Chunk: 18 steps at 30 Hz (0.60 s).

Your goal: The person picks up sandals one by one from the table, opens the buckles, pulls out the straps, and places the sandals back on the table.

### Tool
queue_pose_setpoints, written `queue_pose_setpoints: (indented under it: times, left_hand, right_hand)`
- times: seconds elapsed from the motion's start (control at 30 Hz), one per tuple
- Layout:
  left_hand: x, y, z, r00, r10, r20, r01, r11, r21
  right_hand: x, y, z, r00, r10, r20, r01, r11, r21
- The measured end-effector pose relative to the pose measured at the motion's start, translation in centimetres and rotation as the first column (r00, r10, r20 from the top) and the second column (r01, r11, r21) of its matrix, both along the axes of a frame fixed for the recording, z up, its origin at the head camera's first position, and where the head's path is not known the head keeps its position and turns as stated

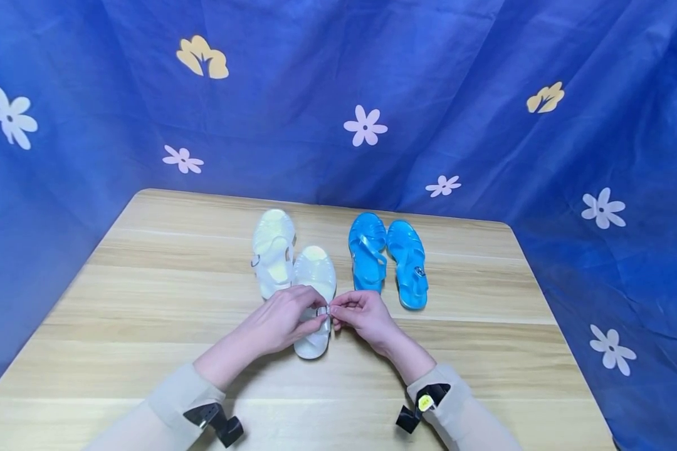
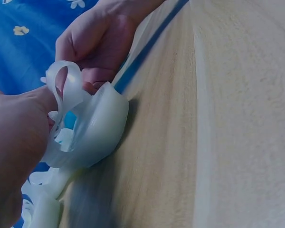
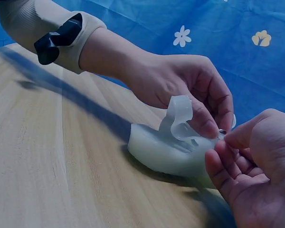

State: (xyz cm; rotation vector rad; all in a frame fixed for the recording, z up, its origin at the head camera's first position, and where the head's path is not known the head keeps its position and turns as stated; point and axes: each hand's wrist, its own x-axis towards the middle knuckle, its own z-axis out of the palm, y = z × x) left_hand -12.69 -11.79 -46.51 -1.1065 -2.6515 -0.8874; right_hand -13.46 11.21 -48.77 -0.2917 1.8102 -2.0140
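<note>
The near white sandal (image 1: 316,272) is mid-counter (image 1: 485,351), with the blue sandals (image 1: 368,247) off at 2 o'clock. My left grip (image 1: 288,317), in from 8 o'clock, pinches it by the buckle (image 1: 322,311); my right grip (image 1: 365,317), from 4 o'clock, is pinched narrow there too, probably on the strap's (image 3: 181,111) end, too tiny to tell. Honestly, I'd keep the buckle dead still and work the strap gently, no yanking, since it'll probably flex.
</note>
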Motion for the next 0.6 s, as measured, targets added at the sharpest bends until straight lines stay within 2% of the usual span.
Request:
queue_pose_setpoints:
  times: [0.3,0.6]
  left_hand:
    - [0.1,-0.1,-0.3,1.000,0.013,-0.004,-0.013,0.999,0.052]
    - [0.0,-0.2,-0.6,1.000,-0.009,-0.002,0.009,0.996,0.086]
  right_hand:
    - [0.1,0.0,0.1,1.000,0.001,-0.009,-0.002,1.000,-0.027]
    - [-0.2,1.1,-0.2,0.998,0.032,0.062,-0.033,0.999,0.013]
